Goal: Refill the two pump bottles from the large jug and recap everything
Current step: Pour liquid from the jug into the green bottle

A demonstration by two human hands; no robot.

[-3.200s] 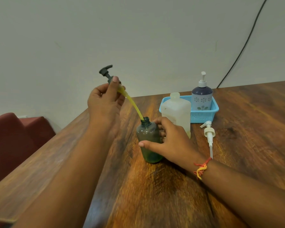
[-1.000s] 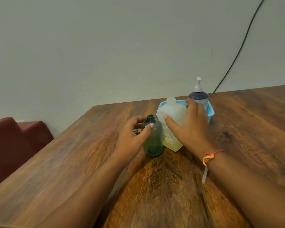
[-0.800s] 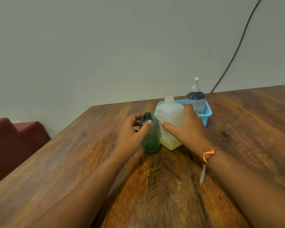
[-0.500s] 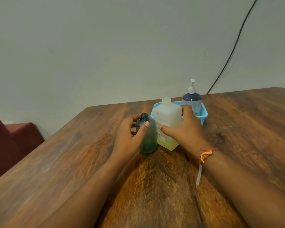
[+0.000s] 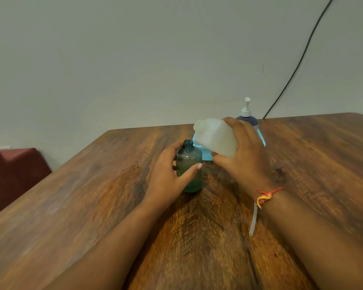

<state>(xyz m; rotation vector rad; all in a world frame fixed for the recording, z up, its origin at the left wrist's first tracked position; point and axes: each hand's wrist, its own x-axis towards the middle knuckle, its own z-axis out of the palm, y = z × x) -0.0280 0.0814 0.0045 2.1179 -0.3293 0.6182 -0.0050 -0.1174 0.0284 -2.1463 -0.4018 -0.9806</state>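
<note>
A small green bottle (image 5: 189, 164) stands upright on the wooden table (image 5: 92, 195) with its neck uncapped. My left hand (image 5: 168, 178) wraps around its left side. My right hand (image 5: 243, 158) holds the translucent white jug (image 5: 214, 137) lifted off the table and tilted left, its capped-looking spout just above and right of the green bottle's mouth. A second pump bottle (image 5: 247, 118), dark blue with a white pump, stands in the blue basket (image 5: 205, 153) behind the jug. A loose pump's clear tube (image 5: 253, 218) pokes out from under my right wrist.
The blue basket sits at the far middle of the table, mostly hidden by the jug and my right hand. A black cable (image 5: 298, 61) runs down the wall at the right. A dark red seat (image 5: 11, 172) stands beyond the table's left edge.
My right hand has lifted the jug off the table and tipped it left toward the green bottle. My left hand stays on the green bottle, whose pump was taken out earlier.
</note>
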